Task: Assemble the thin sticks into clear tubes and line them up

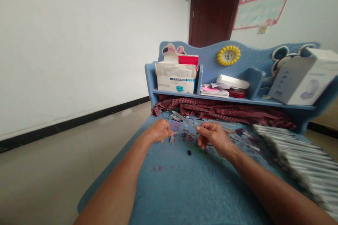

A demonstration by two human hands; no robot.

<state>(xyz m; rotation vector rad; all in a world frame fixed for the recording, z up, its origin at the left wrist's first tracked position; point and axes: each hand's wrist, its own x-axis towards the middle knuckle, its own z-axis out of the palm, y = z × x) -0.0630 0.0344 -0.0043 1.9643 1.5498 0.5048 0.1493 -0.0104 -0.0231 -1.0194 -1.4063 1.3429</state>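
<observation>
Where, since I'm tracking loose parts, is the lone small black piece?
In the head view, the black piece lies on the blue desk, below and left of the right hand.

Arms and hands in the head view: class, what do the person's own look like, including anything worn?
The left arm and right arm show no sleeves, watch or bracelet. Both taper towards the wrist. The left hand and right hand are ungloved; blur hides finer details.

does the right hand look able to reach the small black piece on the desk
Probably yes: the small black piece lies uncovered near the right hand, with nothing visibly between them, though that hand holds a clear tube.
</observation>
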